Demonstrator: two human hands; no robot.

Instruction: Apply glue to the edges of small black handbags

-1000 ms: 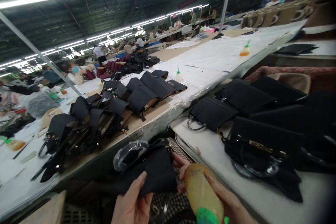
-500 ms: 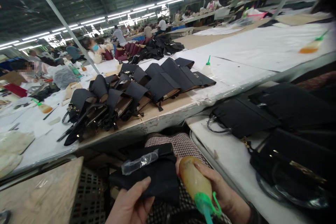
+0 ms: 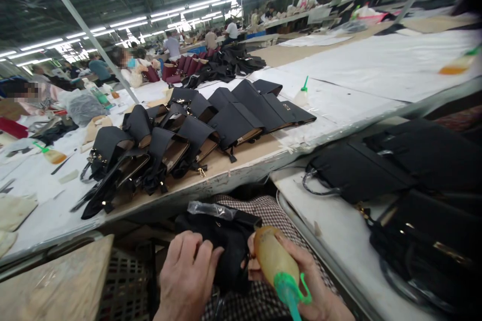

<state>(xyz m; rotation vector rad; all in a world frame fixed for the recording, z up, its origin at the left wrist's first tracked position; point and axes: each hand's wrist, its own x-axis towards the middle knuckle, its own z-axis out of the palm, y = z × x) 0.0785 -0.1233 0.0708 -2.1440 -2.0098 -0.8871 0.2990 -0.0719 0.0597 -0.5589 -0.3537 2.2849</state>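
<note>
On my lap lies a black handbag (image 3: pixel 229 256) with a strip of clear plastic wrap (image 3: pixel 211 209) along its upper side. My left hand (image 3: pixel 188 271) is closed on the bag's near left part, fingers curled over the black material. In my right hand (image 3: pixel 305 271) is a squeeze bottle (image 3: pixel 275 256) of yellowish liquid, its green cap and nozzle tilted down toward me. Some right-hand fingers show behind the bottle, at the bag's right side; whether they also grip the bag I cannot tell.
A long white-covered table (image 3: pixel 339 80) runs across, bearing a row of black bags (image 3: pixel 237 120) and more bottles (image 3: pixel 302 95). More black handbags (image 3: pixel 357 165) lie on a surface to my right. At lower left are a board (image 3: pixel 52 281) and a plastic crate (image 3: pixel 122 281). Several people work farther back.
My left hand has turned from palm-up with the thumb on the bag to back-up with fingers curled over it. The bag has shifted and bunched; the bottle stays in my right hand.
</note>
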